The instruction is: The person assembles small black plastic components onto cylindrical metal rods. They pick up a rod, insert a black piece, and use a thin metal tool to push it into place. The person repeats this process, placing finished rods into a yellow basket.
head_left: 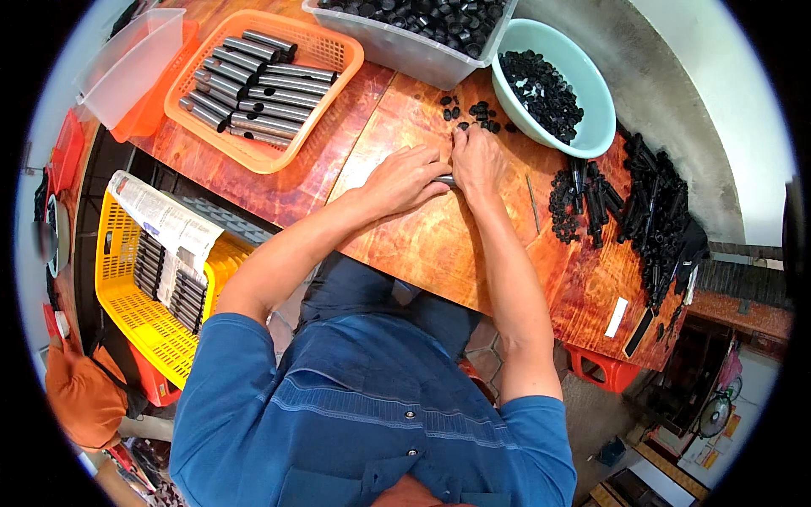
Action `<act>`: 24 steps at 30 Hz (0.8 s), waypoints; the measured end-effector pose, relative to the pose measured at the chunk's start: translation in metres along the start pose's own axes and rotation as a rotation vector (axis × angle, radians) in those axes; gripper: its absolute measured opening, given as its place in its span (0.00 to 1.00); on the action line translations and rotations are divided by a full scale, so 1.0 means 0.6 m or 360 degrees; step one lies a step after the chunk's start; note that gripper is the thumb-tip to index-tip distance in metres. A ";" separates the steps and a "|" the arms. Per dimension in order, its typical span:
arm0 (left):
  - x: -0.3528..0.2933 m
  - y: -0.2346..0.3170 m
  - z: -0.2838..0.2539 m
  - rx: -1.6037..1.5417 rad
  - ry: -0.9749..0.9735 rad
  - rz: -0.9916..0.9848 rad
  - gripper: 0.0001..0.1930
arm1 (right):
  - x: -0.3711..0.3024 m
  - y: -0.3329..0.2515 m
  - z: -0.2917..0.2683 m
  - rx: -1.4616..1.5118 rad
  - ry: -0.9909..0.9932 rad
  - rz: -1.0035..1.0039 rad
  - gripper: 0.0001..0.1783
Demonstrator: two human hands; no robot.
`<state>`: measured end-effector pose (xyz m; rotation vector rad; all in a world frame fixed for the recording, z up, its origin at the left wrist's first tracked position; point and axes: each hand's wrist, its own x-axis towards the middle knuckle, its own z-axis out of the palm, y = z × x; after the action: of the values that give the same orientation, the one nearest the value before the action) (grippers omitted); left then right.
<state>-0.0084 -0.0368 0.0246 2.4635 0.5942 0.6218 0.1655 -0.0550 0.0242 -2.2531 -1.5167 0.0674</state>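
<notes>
Head view: the left hand [410, 179] curls its fingers over a silvery cylinder [445, 180] on the desk [422, 245], left of the pale green bowl [598, 101] and nearer the person. The right hand [477, 160] is close beside it, its fingertips at small black pieces [481, 111] that lie just left of the bowl. Whether those fingers pinch a piece, or the palm also bears on the cylinder, I cannot tell.

To do this well, the left grip should probably be firm and low, with the cylinder braced against the wood so it cannot roll. The right fingers would best take a single piece by its edge and check which way it faces; a hasty sweep could scatter the loose ones.

The bowl itself holds a heap of small black parts. Just left of it, on the far side, a translucent bin [397, 52] is loaded with black caps [431, 21]. Farther left of the bowl, an orange basket [331, 101] carries silvery cylinders with dark ends, laid in two rows. Farthest left and nearer the person, off the desk, a yellow basket [152, 334] holds dark rods [187, 300] and printed paper [169, 215].
</notes>
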 end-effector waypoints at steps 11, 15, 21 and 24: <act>0.007 0.010 0.005 0.0147 0.0071 0.0095 0.15 | 0.005 0.012 0.001 0.0150 0.0076 0.0114 0.20; 0.009 0.005 -0.009 -0.0007 0.0079 -0.0084 0.16 | 0.004 0.021 -0.025 0.1073 0.0219 0.0291 0.22; -0.005 0.041 -0.032 -0.1638 0.0087 -0.1020 0.17 | -0.084 0.078 -0.051 0.1136 0.0312 0.0349 0.19; -0.019 0.047 -0.023 -0.2328 0.0105 -0.1188 0.17 | -0.110 0.089 -0.038 0.1089 0.0308 0.0289 0.18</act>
<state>-0.0169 -0.0593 0.0480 0.7795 0.6554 0.5047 0.1919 -0.1380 0.0124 -1.7685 -0.9827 0.3534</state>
